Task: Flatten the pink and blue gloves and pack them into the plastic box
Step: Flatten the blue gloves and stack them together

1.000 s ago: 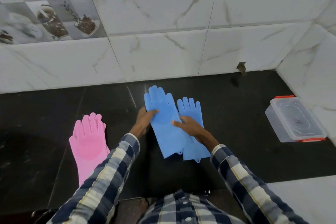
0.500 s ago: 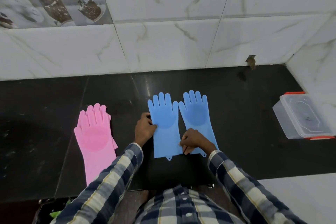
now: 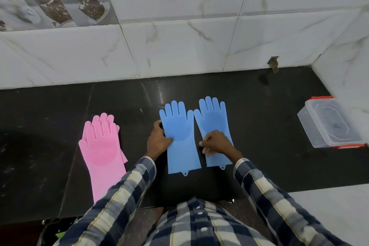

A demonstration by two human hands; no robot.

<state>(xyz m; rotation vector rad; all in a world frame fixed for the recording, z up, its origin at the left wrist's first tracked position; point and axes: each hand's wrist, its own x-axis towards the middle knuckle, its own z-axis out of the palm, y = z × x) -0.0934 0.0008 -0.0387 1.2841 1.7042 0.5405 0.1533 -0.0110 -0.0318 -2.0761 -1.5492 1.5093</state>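
Fingers pinch right blue glove's inner edge

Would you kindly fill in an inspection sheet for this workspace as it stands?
Surface: black countertop, glossy, bare around the gloves.
Job's things: two blue gloves flat side by side; pink gloves stacked at left; plastic box at right, lid on.
Clutter: nothing seen.
Grippers: left hand rests on the left blue glove's edge; right hand pinches the right glove.
Cables: nothing seen.
Surroundings: marble-tiled wall, small hole near its base.
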